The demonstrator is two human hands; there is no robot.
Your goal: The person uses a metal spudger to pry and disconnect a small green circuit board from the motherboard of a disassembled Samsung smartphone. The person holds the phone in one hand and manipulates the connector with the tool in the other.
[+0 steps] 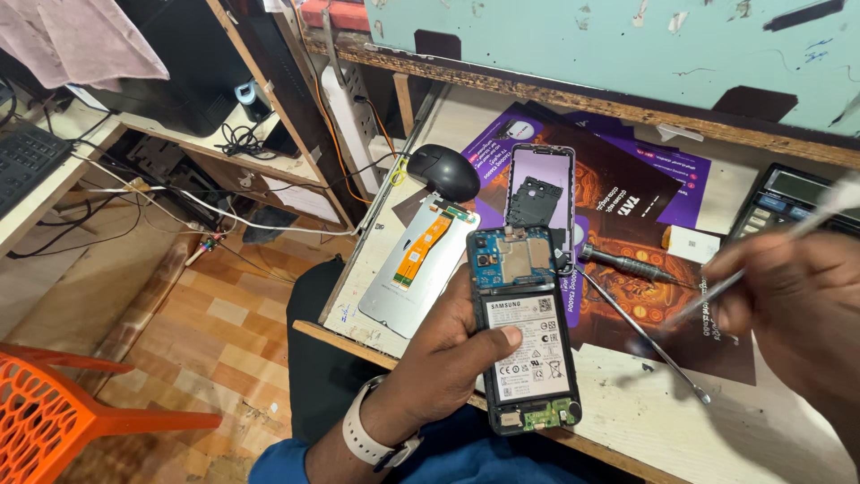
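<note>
In the head view, the left hand (452, 345) was closed around an opened black smartphone with its back cover off (524, 327), the thumb lying across the white-labelled battery and the fingers wrapped behind the frame. The phone was held above the near edge of the pale, scuffed wooden worktop (627, 417), its long axis running almost straight away from the person, camera end and blue circuit board at the far side, green charging board at the near end. A white wristband sat on the left wrist. The right hand (788, 309), blurred at the right edge, was closed on a thin pale stick-like tool (811, 215) that slanted up to the right, its tip hard to make out. On the worktop just left of the phone lay a silver-grey display panel, face down, with an orange flex cable (417, 264), tilted slightly to the right. Beyond the phone a black plastic phone frame with a cut-out middle (539, 193) lay lengthwise on glossy purple and dark printed sheets (627, 193). A black rounded computer mouse (443, 172) rested near the panel's far end. To the right of the phone a slim metal spudger (640, 332) lay diagonally, and a dark knurled screwdriver (627, 264) lay just beyond it. A dark calculator (788, 202) sat at the far right, partly behind the tool.
</note>
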